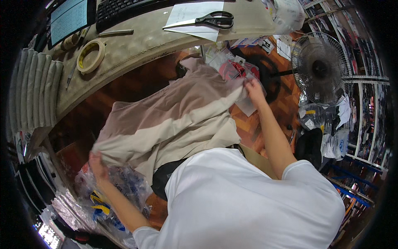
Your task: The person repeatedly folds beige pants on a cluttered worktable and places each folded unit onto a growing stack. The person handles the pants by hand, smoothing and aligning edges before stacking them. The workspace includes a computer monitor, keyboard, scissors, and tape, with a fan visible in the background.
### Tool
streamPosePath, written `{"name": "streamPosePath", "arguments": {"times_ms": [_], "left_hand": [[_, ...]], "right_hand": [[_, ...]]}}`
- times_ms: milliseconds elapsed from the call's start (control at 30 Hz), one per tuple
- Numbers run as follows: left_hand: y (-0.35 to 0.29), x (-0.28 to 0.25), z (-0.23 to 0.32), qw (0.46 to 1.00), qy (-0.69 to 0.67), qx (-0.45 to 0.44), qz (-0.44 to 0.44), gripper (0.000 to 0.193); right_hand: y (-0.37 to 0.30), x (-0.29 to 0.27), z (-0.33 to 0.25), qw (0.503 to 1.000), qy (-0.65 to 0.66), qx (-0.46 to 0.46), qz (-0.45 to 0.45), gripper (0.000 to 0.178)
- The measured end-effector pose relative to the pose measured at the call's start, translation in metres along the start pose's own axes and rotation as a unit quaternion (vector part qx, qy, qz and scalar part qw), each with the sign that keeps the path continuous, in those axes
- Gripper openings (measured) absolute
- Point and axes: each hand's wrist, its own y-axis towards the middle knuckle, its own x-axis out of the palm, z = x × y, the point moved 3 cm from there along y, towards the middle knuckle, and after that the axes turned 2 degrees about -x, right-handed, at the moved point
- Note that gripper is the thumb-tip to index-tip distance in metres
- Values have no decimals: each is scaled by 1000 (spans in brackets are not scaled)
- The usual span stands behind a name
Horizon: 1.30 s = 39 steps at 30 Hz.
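Observation:
A two-tone garment (166,110), dusty pink on one side and cream on the other, is spread in loose folds across my lap. Its exact kind cannot be made out. My left hand (98,166) grips the garment's left edge, low beside my left knee. Out to the far right, my right hand (253,90) pinches the opposite edge and pulls the cloth wide. A clear plastic sheet hangs by that hand. The fingertips of both hands are partly hidden by cloth.
Ahead stands a table (145,43) with scissors (214,20) on paper, masking tape (91,57), a pen (115,32) and a keyboard (120,11). A fan (319,68) stands right. Clear plastic bags (124,191) lie on the left. Shelving (365,79) lines the far right.

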Motion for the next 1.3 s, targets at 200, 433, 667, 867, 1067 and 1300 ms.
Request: {"name": "streamPosePath", "arguments": {"times_ms": [200,433,667,867,1067,1300], "left_hand": [[23,17,163,986,68,144,52,32],[-66,-51,88,966,176,128,141,36],[-56,-50,26,907,333,176,191,25],[-52,-13,185,889,291,238,263,26],[-89,-21,123,911,284,138,266,28],[-127,-18,-21,936,135,-9,325,27]], "right_hand": [[78,-12,-125,981,97,-139,96,27],[-22,-45,-121,983,78,-108,125,42],[-6,-24,-61,987,-105,-105,61,34],[11,-34,-179,979,94,-142,115,20],[-43,-64,-141,984,86,-94,124,21],[-72,-36,-11,995,9,55,79,18]]}}
